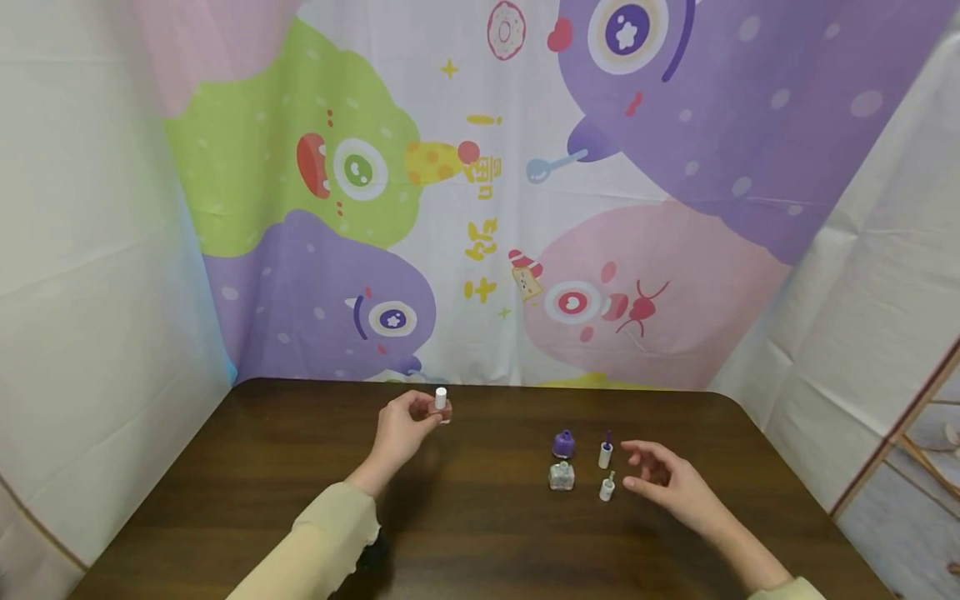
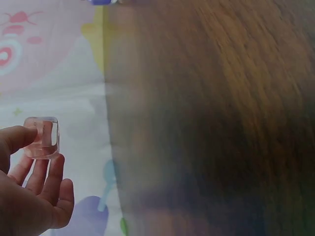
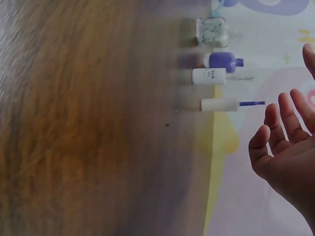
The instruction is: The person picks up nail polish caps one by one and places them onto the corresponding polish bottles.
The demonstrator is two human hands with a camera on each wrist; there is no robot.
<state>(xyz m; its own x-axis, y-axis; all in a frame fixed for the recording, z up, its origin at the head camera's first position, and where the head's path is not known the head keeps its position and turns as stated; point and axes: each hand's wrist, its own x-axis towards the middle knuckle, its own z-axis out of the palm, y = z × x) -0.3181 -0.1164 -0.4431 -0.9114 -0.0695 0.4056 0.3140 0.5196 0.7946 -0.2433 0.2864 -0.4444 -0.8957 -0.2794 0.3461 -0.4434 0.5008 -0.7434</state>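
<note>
My left hand point(image 1: 400, 429) pinches a clear-pinkish nail polish bottle point(image 1: 446, 412) with a white cap point(image 1: 441, 397), holding it upright near the table's far edge. In the left wrist view the thumb and fingertips grip the glass bottle point(image 2: 55, 140). To the right, an uncapped purple nail polish bottle point(image 1: 563, 445) stands behind an uncapped silver glitter bottle point(image 1: 561, 477). Beside them two white brush caps stand brush up: one with a purple brush point(image 1: 605, 456), one with a glittery brush point(image 1: 607, 490). My right hand point(image 1: 675, 487) hovers just right of these caps, fingers loosely bent, holding nothing.
The dark wooden table point(image 1: 480, 533) ends at a cartoon-printed curtain point(image 1: 480, 333) at the back. White cloth point(image 1: 97, 250) hangs at the left, and more cloth hangs at the right. A wooden rack point(image 1: 918, 417) stands beyond the right edge.
</note>
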